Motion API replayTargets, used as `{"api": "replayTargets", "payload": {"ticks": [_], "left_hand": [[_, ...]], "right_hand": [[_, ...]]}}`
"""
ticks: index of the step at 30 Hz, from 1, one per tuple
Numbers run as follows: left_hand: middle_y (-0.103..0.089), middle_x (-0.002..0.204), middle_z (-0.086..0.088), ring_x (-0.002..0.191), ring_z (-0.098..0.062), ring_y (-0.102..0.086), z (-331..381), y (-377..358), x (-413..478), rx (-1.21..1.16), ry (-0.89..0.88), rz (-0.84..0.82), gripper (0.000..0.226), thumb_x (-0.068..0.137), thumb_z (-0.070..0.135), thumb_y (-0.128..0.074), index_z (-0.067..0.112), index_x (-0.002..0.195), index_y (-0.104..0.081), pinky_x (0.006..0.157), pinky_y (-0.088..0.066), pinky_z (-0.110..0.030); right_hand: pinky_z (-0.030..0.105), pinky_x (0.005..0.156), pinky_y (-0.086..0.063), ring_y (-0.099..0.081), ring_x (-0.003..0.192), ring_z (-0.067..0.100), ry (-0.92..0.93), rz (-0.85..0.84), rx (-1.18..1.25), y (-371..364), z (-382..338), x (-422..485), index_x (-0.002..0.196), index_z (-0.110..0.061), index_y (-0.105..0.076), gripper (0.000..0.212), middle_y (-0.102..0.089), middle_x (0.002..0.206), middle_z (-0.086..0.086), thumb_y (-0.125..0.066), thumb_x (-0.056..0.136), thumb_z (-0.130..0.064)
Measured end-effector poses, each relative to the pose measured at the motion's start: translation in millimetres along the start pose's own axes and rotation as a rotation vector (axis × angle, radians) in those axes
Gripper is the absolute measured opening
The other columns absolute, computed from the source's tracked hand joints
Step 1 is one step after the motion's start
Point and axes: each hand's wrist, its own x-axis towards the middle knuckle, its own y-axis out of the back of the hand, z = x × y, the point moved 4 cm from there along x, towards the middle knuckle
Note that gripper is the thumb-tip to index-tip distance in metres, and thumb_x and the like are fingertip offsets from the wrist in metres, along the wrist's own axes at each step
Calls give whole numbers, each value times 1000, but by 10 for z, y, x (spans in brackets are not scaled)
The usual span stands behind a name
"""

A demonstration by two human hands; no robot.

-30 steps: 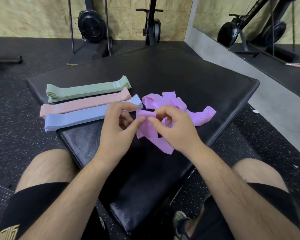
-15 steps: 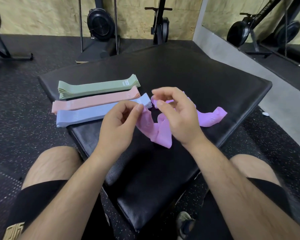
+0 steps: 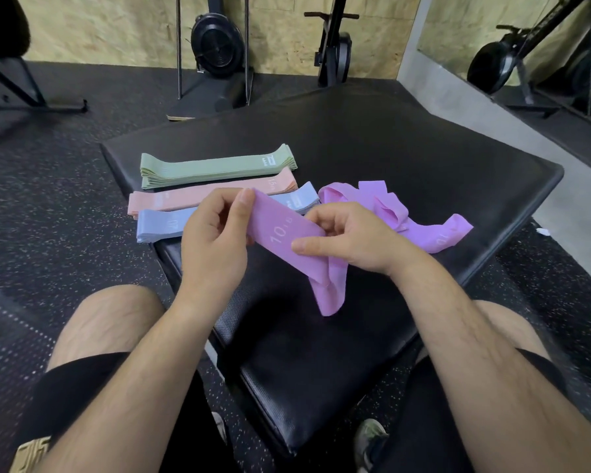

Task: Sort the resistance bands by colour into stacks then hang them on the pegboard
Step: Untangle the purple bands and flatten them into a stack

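**Over the black pad, one purple band held up with a twist in its tail**

At the pad's [image 3: 423, 148] left side lie three sorted piles: the green stack [image 3: 215, 167] farthest, the pink stack [image 3: 185, 196] next, and the blue stack [image 3: 161, 227] nearest us. Their left ends reach the pad's edge, and we cannot tell whether they overhang it. A knock there could, we judge, tip bands onto the floor.

Our left hand [image 3: 215, 240] pinches the upper end of the purple band [image 3: 284, 233] between thumb and fingers. It is right above the blue stack's right end, so lowering carelessly might skew that pile. Our right hand [image 3: 352, 237] pinches the band farther down, with the thumb laid across its face and the fingers behind. Below that grip the band hangs folded and twisted. Laid down like this it would, we think, sit lumpy and throw off any purple stack built on it. The band is also elastic, so a slipped pinch while we flatten it could snap it out of our hands.

To the right of our hands, the loose purple bands [image 3: 389, 206] lie tangled on the pad, one tail near the right edge. Pulling one out may drag the others off. No purple stack is begun, and the space beside the blue stack looks narrow. Exercise machines [image 3: 217, 46] stand by the far wall, and a mirror [image 3: 526, 46] is at the right. No pegboard is in view, so hanging has to wait.
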Motion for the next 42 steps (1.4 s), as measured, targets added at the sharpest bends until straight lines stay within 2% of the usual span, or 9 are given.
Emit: {"api": "replayTargets", "payload": {"ticks": [5,11,16,20,27,32,36,39,42], "left_hand": [[-57,72,9,65,-11,-50,-134,120,89,-13,48,65,22,105,28,-56,23,86,-65,62,-44,-28],[-56,70,9,62,-9,-50,-227,39,40,17,77,58,23,106,28,-55,22,86,-64,61,-44,-21],[-56,71,8,64,-10,-51,-194,-1,5,-10,31,76,24,107,25,-52,23,85,-62,60,-45,-22],[-56,71,10,64,-7,-52,-194,59,26,-14,9,130,24,107,27,-51,24,85,-60,64,-45,-22],[-56,70,10,63,-9,-51,-336,67,55,-6,61,171,25,107,31,-52,26,84,-60,65,-45,-29],[-57,66,12,59,-8,-51,-523,51,72,18,138,186,26,105,35,-53,27,81,-61,62,-44,-24],[-58,63,15,55,-3,-50,-635,51,90,41,188,209,26,105,35,-52,25,83,-62,59,-44,-19],[-57,65,13,52,-2,-50,-719,116,127,33,236,261,26,105,35,-53,23,84,-61,63,-46,-25],[-58,61,15,54,-3,-51,-769,180,151,23,267,289,26,104,36,-53,21,85,-62,69,-47,-32]], "right_hand": [[26,66,-40,-50,63,11,-163,1,-230,148,57,-51,86,-4,-69,36,-53,67,1,-83,83,-37],[25,63,-30,-38,53,6,-301,-16,-438,319,70,-149,62,-25,-62,35,-41,55,-12,-82,79,-49],[29,64,-31,-36,56,9,-277,32,-448,400,105,-212,69,-12,-56,51,-38,58,-8,-82,76,-56],[26,64,-35,-43,59,7,-212,43,-394,417,25,-262,74,-15,-67,38,-47,63,-7,-82,80,-49],[20,61,-34,-51,54,-6,-223,76,-495,493,48,-341,94,-31,-68,11,-52,56,-35,-73,89,-22],[32,85,-48,-56,87,-1,-280,90,-518,491,339,-264,98,-45,-62,36,-50,112,-26,-60,85,-12],[31,94,-50,-58,107,9,-283,133,-448,448,490,-247,117,-54,-54,57,-48,128,-19,-54,84,-8],[32,87,-54,-67,93,16,-349,262,-368,529,572,-267,125,-40,-55,42,-60,119,-15,-60,90,-18],[40,79,-63,-77,74,20,-501,424,-222,626,617,-335,100,-12,-70,25,-77,86,0,-63,94,-35]]}}
